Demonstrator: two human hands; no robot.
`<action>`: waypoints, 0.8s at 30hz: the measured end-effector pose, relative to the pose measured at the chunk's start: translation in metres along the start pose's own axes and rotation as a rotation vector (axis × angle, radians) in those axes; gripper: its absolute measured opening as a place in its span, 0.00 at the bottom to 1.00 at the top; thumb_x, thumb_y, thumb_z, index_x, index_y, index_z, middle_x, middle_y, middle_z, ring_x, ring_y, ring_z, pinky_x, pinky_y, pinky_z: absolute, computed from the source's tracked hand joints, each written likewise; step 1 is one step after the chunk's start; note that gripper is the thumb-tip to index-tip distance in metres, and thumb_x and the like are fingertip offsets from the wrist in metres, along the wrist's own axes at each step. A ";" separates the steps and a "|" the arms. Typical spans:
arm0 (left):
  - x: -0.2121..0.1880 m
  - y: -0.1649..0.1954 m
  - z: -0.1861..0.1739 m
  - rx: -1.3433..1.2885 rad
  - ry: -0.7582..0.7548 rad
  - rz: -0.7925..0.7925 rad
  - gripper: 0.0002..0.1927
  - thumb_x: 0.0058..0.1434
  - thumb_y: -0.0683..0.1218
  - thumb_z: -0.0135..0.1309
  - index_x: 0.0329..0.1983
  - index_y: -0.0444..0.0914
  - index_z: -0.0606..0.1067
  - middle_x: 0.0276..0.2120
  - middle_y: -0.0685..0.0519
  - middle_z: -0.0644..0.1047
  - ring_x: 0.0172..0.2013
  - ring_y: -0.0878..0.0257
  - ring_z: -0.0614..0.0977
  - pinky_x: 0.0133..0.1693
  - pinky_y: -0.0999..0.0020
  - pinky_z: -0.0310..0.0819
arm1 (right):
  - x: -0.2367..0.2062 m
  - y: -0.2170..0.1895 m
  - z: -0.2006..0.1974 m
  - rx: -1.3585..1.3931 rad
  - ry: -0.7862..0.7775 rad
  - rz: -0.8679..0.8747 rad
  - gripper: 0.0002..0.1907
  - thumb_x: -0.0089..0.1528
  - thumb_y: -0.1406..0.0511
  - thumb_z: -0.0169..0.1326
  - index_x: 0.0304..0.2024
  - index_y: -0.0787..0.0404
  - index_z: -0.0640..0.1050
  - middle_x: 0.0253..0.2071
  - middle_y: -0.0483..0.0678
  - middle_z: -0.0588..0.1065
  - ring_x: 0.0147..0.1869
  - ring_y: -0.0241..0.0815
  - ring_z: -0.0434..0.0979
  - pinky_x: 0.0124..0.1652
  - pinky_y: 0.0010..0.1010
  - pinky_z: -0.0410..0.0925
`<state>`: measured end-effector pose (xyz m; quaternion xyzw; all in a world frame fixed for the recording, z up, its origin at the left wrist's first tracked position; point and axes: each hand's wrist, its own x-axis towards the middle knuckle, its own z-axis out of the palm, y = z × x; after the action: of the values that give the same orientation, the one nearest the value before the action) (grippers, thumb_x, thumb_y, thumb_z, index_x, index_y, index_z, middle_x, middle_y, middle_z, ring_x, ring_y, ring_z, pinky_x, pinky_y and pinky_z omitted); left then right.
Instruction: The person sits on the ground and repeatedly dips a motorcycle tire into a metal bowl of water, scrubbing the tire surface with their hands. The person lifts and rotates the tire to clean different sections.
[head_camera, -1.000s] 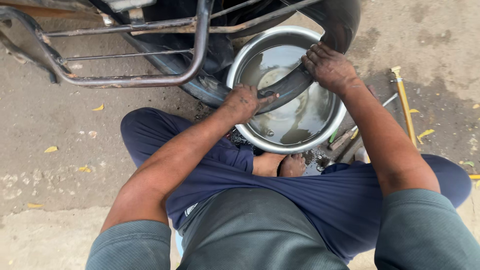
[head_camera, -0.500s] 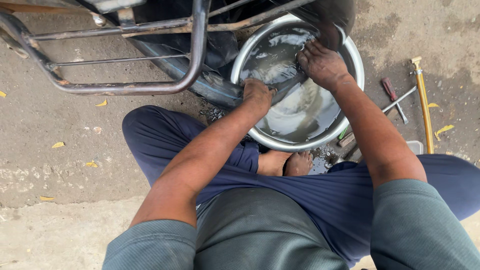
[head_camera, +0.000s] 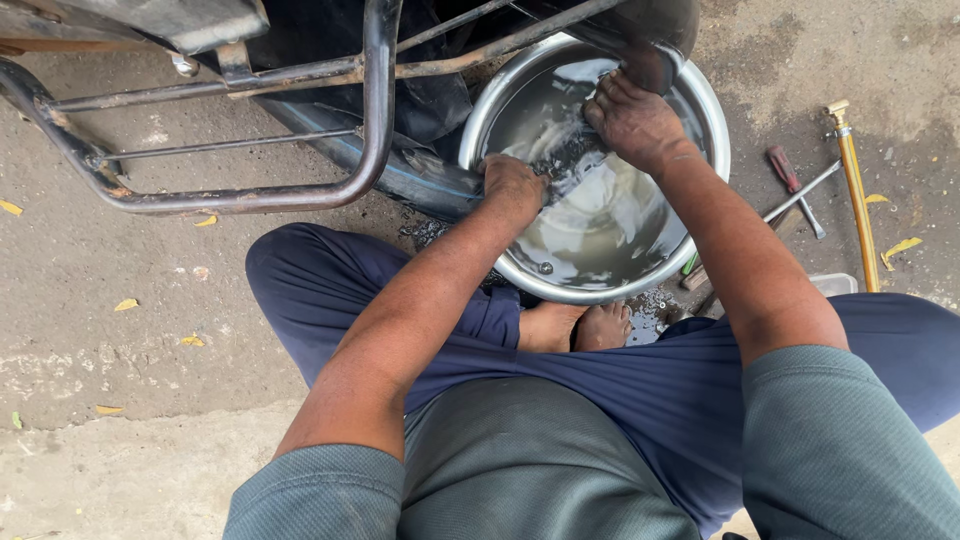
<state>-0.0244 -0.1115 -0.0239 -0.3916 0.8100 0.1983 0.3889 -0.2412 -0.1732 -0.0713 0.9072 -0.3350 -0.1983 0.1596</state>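
1. Sitting cross-legged in dark blue trousers (head_camera: 640, 400), bare feet (head_camera: 575, 325) tucked just below the round shiny steel basin of water (head_camera: 520, 275).
2. Left hand (head_camera: 512, 182) closing its fingers around the black rubber inner tube (head_camera: 565, 165) at the basin's near-left rim.
3. Right hand (head_camera: 632, 118) gripping the same tube farther in, pressing it into the water.
4. Lying right of the basin: red-handled screwdriver (head_camera: 782, 168) and yellow rod (head_camera: 858, 200).
5. Standing beyond: rusty metal-tube frame (head_camera: 375, 120).

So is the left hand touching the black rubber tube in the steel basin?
Touching. The head view shows the left hand closed around the black rubber tube at the steel basin rim, no gap visible.
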 end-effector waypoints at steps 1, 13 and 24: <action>-0.001 0.000 0.000 -0.007 0.007 0.000 0.42 0.63 0.46 0.60 0.78 0.53 0.55 0.65 0.43 0.71 0.61 0.44 0.75 0.53 0.44 0.71 | 0.001 0.000 0.000 -0.011 -0.013 -0.003 0.19 0.66 0.62 0.44 0.59 0.58 0.71 0.67 0.52 0.69 0.78 0.46 0.59 0.76 0.35 0.45; -0.011 -0.003 -0.003 0.024 0.042 0.022 0.40 0.63 0.51 0.61 0.77 0.48 0.58 0.63 0.47 0.74 0.60 0.50 0.76 0.51 0.48 0.73 | 0.002 0.000 0.004 0.002 -0.023 -0.002 0.18 0.69 0.62 0.43 0.60 0.58 0.71 0.68 0.53 0.69 0.78 0.47 0.59 0.76 0.35 0.46; -0.016 -0.005 -0.006 -0.023 0.049 -0.004 0.44 0.60 0.49 0.62 0.78 0.55 0.54 0.61 0.52 0.75 0.58 0.54 0.78 0.51 0.51 0.74 | 0.000 -0.001 0.000 0.027 0.001 -0.002 0.18 0.68 0.63 0.43 0.59 0.59 0.72 0.66 0.53 0.71 0.78 0.47 0.60 0.77 0.35 0.47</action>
<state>-0.0169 -0.1113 -0.0076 -0.4024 0.8163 0.1972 0.3646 -0.2405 -0.1730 -0.0719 0.9098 -0.3364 -0.1934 0.1474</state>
